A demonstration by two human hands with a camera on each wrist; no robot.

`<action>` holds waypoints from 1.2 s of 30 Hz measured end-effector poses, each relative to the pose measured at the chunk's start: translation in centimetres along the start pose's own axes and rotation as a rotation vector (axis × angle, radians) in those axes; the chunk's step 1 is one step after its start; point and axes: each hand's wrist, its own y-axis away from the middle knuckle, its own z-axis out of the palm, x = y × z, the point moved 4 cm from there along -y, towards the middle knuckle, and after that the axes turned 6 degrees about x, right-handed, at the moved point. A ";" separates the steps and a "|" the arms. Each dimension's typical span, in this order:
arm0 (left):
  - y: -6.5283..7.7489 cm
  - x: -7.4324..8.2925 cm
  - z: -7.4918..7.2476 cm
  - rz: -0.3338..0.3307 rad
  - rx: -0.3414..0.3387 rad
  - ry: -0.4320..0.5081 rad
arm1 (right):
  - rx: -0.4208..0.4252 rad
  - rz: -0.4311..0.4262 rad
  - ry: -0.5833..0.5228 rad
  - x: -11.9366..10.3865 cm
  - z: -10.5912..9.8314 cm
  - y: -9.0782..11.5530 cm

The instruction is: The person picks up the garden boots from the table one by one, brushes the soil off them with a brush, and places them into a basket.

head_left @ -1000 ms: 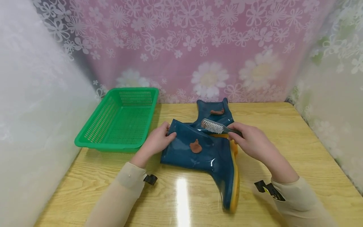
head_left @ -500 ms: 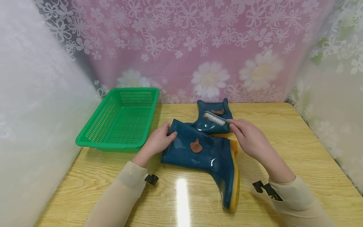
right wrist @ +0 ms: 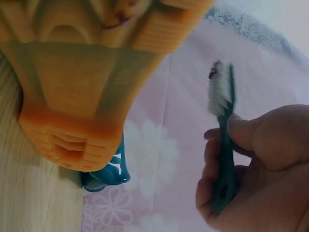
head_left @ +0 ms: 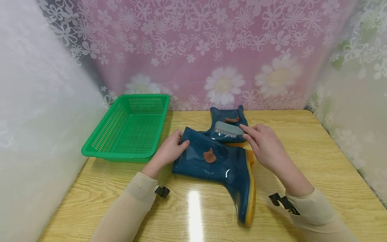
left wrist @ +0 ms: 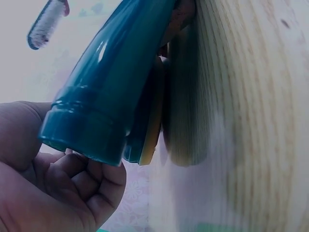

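Note:
A blue rain boot [head_left: 193,164] with a yellow sole lies on its side, a brown mud-like patch [head_left: 209,156] on its shaft. My left hand [head_left: 169,149] grips the rim of its shaft, thumb on top. Curled fingers [left wrist: 104,186] show under the rim in the left wrist view. My right hand [head_left: 267,146] holds a scrub brush [head_left: 228,128] by its handle, back up and white bristles down, over the boots. Dark residue clings to the bristle tip [right wrist: 213,71] in the right wrist view. Behind lies a second blue boot [head_left: 222,114], partly covered, with another brown smear [head_left: 232,120].
A green plastic basket [head_left: 121,155] stands at the left of the wooden table [head_left: 302,141]. A pink floral curtain [head_left: 187,67] hangs behind the back edge, and pale sheets close in both sides. The yellow sole [right wrist: 72,87] looms large in the right wrist view.
My right hand has moved the brush slightly back, then turned it so its back faces up instead of its bristles showing. My left hand and the front boot have stayed nearly still.

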 end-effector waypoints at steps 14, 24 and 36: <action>-0.2 0.0 0.3 0.000 -0.012 0.014 | -0.034 -0.033 0.050 0.4 1.2 0.0; -0.3 0.0 0.2 -0.003 -0.016 0.012 | -0.017 -0.078 0.075 0.1 1.5 -0.2; -0.2 -0.1 0.2 -0.015 -0.014 0.015 | -0.085 -0.144 0.116 -0.1 1.7 0.0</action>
